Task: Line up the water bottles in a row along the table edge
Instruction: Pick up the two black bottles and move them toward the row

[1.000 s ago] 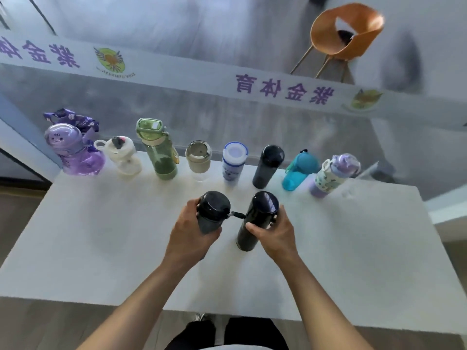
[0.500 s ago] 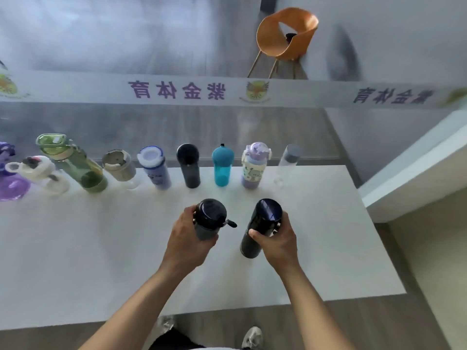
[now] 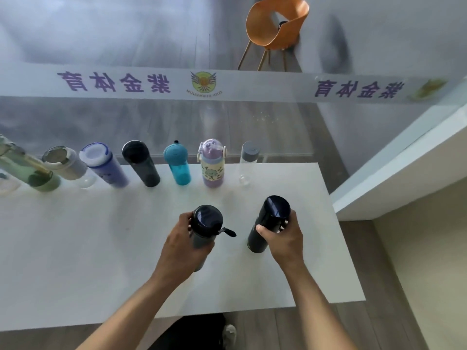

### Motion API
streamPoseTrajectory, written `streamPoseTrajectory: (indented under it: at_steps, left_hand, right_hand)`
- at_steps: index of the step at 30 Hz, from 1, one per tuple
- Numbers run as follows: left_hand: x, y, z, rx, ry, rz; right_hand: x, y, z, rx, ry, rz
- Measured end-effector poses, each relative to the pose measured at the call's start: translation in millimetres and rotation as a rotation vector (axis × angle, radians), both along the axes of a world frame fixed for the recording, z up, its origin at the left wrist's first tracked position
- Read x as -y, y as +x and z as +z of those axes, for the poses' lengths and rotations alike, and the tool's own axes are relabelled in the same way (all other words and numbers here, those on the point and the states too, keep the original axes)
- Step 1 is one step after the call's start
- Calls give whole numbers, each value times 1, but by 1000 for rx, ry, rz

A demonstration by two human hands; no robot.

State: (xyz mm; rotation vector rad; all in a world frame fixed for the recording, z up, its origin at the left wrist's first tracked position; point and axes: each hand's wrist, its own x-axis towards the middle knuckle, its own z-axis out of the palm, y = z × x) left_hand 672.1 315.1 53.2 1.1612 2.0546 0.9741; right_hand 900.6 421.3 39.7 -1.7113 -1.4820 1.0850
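Note:
My left hand [image 3: 183, 245] grips a grey bottle with a black strap lid [image 3: 206, 223] above the middle of the white table [image 3: 75, 248]. My right hand [image 3: 285, 238] grips a tall dark navy flask [image 3: 269, 221] a short way to its right. Along the far edge stands a row of several bottles: green [image 3: 30, 170], clear with a steel lid [image 3: 67, 164], purple-blue [image 3: 104, 165], black [image 3: 141, 164], teal [image 3: 177, 164], a lilac cartoon bottle [image 3: 212, 164] and a clear one with a grey cap [image 3: 247, 162].
A glass wall with a white banner [image 3: 227, 84] stands just behind the far edge. The table's right edge lies close to the navy flask, with a white ledge [image 3: 404, 160] beyond it. An orange chair [image 3: 276, 26] stands behind the glass.
The view has swung right, so the row's left end has left the frame. Both hands have carried their bottles toward the right end of the table and spread apart.

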Motion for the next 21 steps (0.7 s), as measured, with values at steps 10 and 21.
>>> streamPoseTrajectory:
  at_steps: [10,21]
  left_hand:
    - [-68,8,-10,14,8,-66]
    - [-103,33,-7,-35,4,5]
  right_hand:
    - [-84,-3,-1,94,54,41]
    - [-174,7,-16,64,63,78]
